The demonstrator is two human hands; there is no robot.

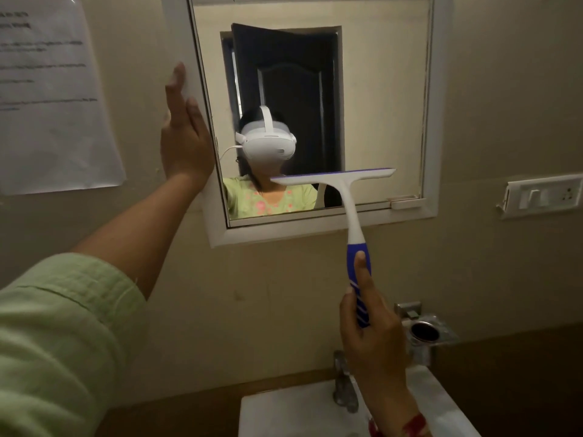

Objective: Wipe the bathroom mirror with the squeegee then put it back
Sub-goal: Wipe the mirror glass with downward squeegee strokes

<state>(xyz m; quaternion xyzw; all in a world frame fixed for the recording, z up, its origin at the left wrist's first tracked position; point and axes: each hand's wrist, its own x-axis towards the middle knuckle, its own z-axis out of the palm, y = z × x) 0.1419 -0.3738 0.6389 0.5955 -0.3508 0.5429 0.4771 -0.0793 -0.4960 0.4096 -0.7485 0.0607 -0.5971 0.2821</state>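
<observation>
The bathroom mirror (378, 89) hangs on the beige wall in a white frame (430, 197). A squeegee (344, 197) with a white head and a blue handle is held upright, its blade lying across the lower part of the glass. My right hand (372, 335) grips the blue handle below the mirror, thumb stretched up along it. My left hand (184, 137) lies flat, fingers together, against the frame's left side and holds nothing. The glass reflects a person in a white headset and a dark door.
A paper sheet (53, 93) is stuck to the wall at the left. A white switch plate (544, 195) sits right of the mirror. Below are a metal cup holder (424, 334), a tap (344, 383) and a white sink (284, 411).
</observation>
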